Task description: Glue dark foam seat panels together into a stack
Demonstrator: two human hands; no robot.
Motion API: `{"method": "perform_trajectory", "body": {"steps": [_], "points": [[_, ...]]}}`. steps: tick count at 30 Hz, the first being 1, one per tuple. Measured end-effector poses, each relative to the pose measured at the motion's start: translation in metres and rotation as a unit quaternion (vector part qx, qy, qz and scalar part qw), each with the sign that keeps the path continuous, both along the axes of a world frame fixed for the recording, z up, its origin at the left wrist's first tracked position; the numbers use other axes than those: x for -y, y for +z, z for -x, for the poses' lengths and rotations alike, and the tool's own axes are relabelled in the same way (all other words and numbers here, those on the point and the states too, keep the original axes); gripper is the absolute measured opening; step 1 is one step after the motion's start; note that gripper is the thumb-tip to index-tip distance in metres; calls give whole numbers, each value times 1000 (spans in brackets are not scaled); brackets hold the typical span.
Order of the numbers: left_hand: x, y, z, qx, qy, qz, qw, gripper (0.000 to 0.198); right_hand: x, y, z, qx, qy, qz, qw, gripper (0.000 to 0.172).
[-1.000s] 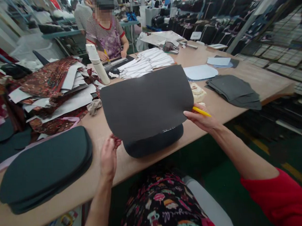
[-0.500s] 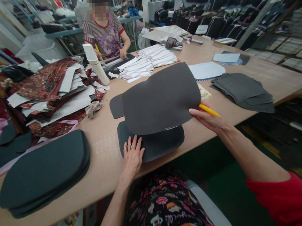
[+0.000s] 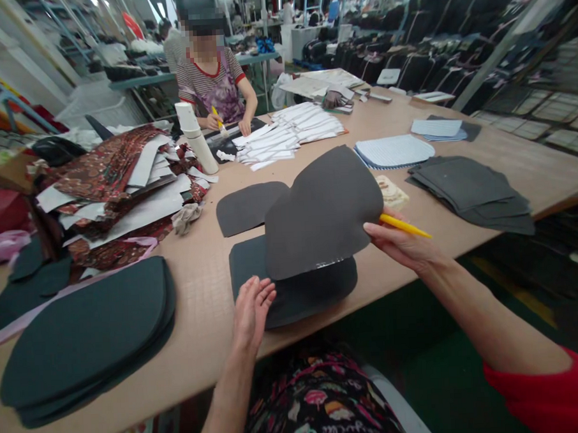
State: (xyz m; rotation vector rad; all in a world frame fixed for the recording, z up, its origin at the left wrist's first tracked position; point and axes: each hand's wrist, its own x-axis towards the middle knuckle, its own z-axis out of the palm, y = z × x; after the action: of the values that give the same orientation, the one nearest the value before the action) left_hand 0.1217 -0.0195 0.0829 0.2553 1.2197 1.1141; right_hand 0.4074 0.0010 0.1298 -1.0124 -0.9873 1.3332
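Note:
My right hand point(image 3: 401, 242) pinches the right edge of a dark grey sheet point(image 3: 324, 208) with rounded corners, held up at a tilt. A thin yellow handle point(image 3: 407, 225) is gripped in the same hand; its far end is hidden. Below the raised sheet, a dark blue-grey rounded panel point(image 3: 316, 295) lies at the table's near edge, partly covered from view. My left hand point(image 3: 253, 310) hovers by that panel's left side, open, fingers extended and palm turned inward. Another grey sheet point(image 3: 250, 208) lies flat behind the panel.
Stacked dark panels point(image 3: 90, 333) lie at left, below a heap of patterned fabric pieces point(image 3: 107, 167). A white bottle point(image 3: 200, 147) stands near white strips point(image 3: 290, 133). Grey sheets point(image 3: 470, 186) are piled at right. Across the table, a person point(image 3: 214, 86) works with a yellow-handled brush.
My left hand has lifted off the lower panel and turned its palm inward. The raised sheet has shifted right within my right hand's hold, uncovering more of the flat sheet behind.

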Motion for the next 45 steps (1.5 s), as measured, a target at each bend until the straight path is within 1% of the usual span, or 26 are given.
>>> {"method": "perform_trajectory", "body": {"steps": [2, 3, 4, 5, 6, 8, 9, 10, 12, 14, 15, 17, 19, 21, 24, 28, 32, 35, 38, 42, 45], "points": [[6, 1, -12, 68, -43, 22, 997, 22, -1, 9, 3, 7, 1, -7, 1000, 45], [6, 2, -17, 108, -49, 22, 993, 30, 0, 13, 5, 9, 0, -10, 1000, 46], [4, 4, -21, 143, -43, 14, 989, 35, 1, 17, 6, 11, -1, -13, 1000, 47], [0, 4, -23, 166, -25, -2, 986, 35, 2, 20, 6, 13, 0, -16, 1000, 47], [-5, 5, -23, 173, -1, -20, 985, 30, 4, 23, 5, 15, 1, -18, 1000, 46], [-14, 6, -16, 147, 41, -46, 987, 16, 8, 25, 2, 28, 5, -21, 999, 44], [-18, 6, -11, 131, 53, -52, 989, 12, 10, 25, 0, 41, 6, -24, 999, 43], [-19, 6, -4, 116, 63, -56, 990, 18, 12, 23, -3, 58, 6, -27, 998, 42], [-18, 7, 9, 66, 72, -81, 992, 42, 14, 13, -7, 105, -2, -32, 994, 40], [-12, 8, 20, -25, 68, -137, 988, 65, 15, -3, -9, 173, -26, -30, 984, 39], [-8, 7, 25, -79, 61, -168, 981, 75, 16, -13, -9, 215, -45, -24, 975, 39], [-1, 2, 31, -181, 45, -215, 959, 89, 18, -33, -7, 298, -83, -13, 951, 37], [5, -5, 35, -241, 31, -224, 944, 97, 20, -52, -4, 345, -100, -7, 933, 39], [10, -13, 37, -273, 19, -215, 938, 100, 22, -68, -2, 356, -99, -9, 929, 42], [13, -22, 38, -292, 1, -194, 937, 104, 26, -84, -1, 372, -103, -9, 922, 47], [14, -30, 39, -318, -21, -175, 932, 107, 32, -101, -4, 392, -116, -1, 913, 52], [13, -38, 42, -371, -52, -165, 912, 108, 35, -115, -5, 398, -130, 10, 908, 58], [13, -45, 42, -400, -61, -159, 900, 107, 37, -122, -5, 419, -128, 17, 899, 60], [15, -48, 41, -399, -54, -157, 902, 106, 38, -124, -4, 429, -127, 6, 894, 58], [15, -47, 41, -381, -41, -158, 910, 108, 37, -124, -3, 429, -122, 3, 895, 56], [15, -46, 41, -394, -46, -151, 906, 109, 36, -126, -3, 435, -114, 16, 893, 57]]}}
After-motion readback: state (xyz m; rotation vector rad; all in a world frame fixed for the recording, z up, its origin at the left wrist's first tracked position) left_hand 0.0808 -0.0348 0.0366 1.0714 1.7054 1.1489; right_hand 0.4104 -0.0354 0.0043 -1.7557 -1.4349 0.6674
